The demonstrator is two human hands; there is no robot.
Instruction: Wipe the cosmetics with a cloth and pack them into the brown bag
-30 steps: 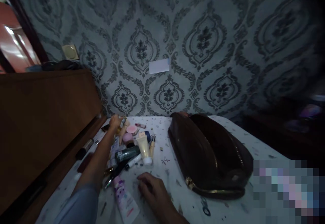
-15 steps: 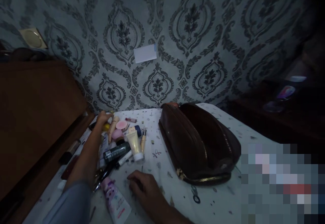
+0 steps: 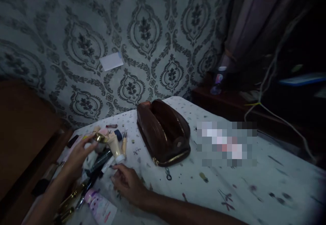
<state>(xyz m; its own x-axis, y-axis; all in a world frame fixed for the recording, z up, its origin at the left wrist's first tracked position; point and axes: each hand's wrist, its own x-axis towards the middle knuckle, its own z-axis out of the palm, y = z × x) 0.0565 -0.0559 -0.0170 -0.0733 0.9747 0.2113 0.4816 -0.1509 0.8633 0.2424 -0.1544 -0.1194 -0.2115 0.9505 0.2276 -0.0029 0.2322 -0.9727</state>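
Left hand (image 3: 78, 154): gold item (image 3: 101, 137) pinched at its fingertips | right hand (image 3: 130, 185): curled near cream tube (image 3: 114, 146), can't tell if gripping

Bag (image 3: 149, 133) on cloth (image 3: 198, 194), cosmetics (image 3: 115, 147) to its left, wall (image 3: 145, 48) behind, bottle (image 3: 219, 78) beyond to the right.

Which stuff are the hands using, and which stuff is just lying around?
Probably in use:
gold-coloured item at the left hand
cream-coloured tube near the right hand
pink-and-white tube
open brown bag

Probably just about:
white card on the wall
bottle at the back
white cord
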